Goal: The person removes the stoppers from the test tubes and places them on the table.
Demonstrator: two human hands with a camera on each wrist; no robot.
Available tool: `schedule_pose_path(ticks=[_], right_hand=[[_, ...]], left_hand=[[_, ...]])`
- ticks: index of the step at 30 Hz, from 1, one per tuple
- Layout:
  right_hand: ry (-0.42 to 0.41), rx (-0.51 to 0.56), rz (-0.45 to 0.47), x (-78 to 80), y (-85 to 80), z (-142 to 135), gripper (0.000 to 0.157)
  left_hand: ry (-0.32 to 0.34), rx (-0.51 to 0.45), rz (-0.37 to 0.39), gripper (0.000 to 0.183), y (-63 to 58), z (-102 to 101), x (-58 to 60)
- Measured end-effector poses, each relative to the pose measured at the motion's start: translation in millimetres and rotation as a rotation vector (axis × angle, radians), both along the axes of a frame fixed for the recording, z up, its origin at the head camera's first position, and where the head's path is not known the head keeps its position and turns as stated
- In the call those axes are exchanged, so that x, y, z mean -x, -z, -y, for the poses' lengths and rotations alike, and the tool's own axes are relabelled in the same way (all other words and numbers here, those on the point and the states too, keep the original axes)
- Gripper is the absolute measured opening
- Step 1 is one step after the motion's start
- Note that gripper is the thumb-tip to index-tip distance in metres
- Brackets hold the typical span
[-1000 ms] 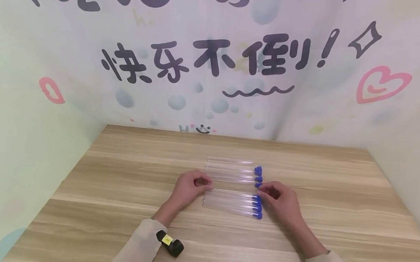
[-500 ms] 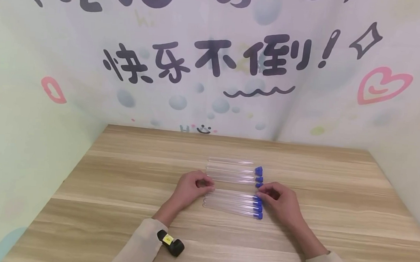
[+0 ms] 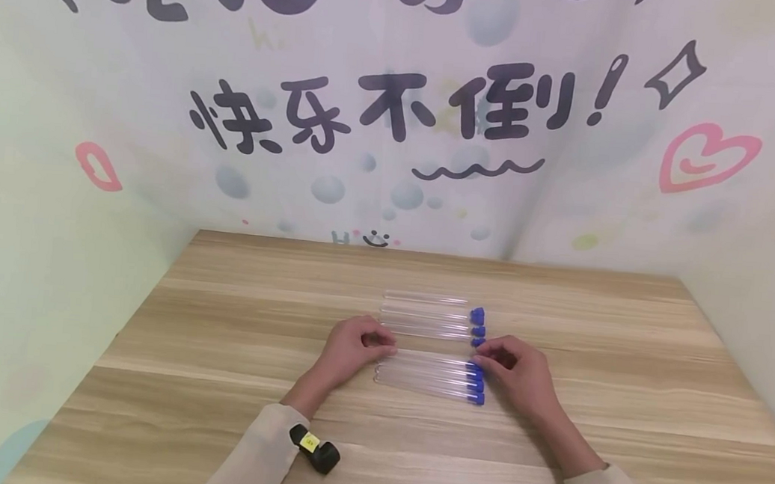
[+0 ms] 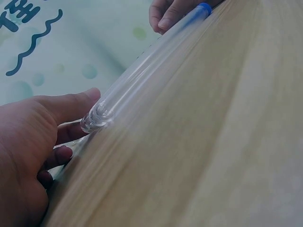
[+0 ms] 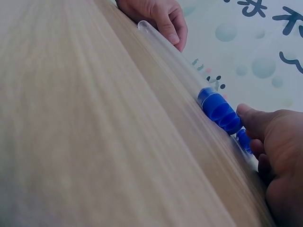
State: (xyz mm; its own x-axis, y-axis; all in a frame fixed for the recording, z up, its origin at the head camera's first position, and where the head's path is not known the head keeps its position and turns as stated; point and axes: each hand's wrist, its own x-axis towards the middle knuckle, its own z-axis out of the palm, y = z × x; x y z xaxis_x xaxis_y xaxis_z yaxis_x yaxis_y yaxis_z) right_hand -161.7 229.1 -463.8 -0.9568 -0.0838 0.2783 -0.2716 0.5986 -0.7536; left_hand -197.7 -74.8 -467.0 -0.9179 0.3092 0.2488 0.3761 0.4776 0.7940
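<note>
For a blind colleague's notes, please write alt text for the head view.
A person's left hand and right hand are at opposite ends of clear tubes lying in two groups on a wooden table; blue caps line the right side.

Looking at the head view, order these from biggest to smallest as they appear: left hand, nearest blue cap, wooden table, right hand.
1. Wooden table
2. Left hand and right hand: too alike to rank
3. Nearest blue cap

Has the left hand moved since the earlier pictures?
No; in the head view, the left hand shows no visible shift against the table's back edge.
</note>
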Motion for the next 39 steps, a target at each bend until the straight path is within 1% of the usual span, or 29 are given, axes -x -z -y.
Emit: schedule_pose_path(ticks=[8,17,26,33,39], right_hand=[[-0.014,0.001,0.009,-0.6,-0.7,-0.1,0.015],[-0.015,0.002,0.013,-0.6,-1.3,-0.3,0.015],[-0.018,-0.008,0.007,0.3,-0.7,-0.1,0.017],[-0.023,-0.007,0.019,0.5,-0.5,-0.3,0.018],[-0.043,0.000,0.032,-0.2,-0.8,-0.7,0.019]], left_hand=[[0.024,-0.001,-0.027,0.009,-0.7,-0.2,-0.4],[0.015,0.010,-0.006,0.010,-0.2,-0.8,0.0],[0.014,-0.022,0.045,0.014,-2.4,0.1,0.5],[0.024,-0.050,0.105,0.016,-0.5,3.7,3.0],[0.033,-0.048,0.124,0.018,0.9,6.1,4.7]])
